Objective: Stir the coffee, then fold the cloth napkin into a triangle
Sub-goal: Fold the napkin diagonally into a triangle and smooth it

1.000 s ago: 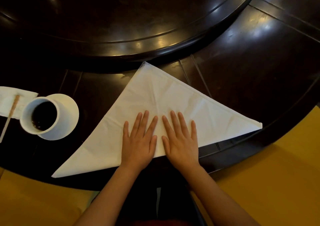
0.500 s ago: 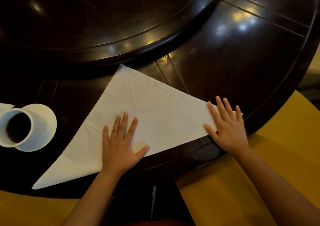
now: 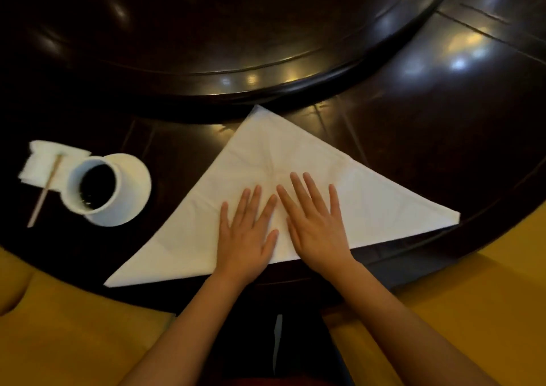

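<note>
A white cloth napkin (image 3: 369, 196) lies on the dark table, folded into a triangle with its apex pointing away from me. My left hand (image 3: 246, 232) and my right hand (image 3: 314, 223) lie flat side by side on its near middle, fingers spread, holding nothing. At the left stands a white cup of dark coffee (image 3: 94, 189) on a white saucer (image 3: 136, 176). Beside it a wooden stir stick (image 3: 44, 192) rests across a folded paper tissue (image 3: 41, 164).
The dark round wooden table (image 3: 428, 114) has a raised round centre platform (image 3: 236, 31) just beyond the napkin's apex. Yellow seat cushions (image 3: 74, 335) show below the table's near edge on both sides.
My right hand has come back from the napkin's right corner to the middle, next to my left hand. The view has shifted, so the cup and stick show again at the left.
</note>
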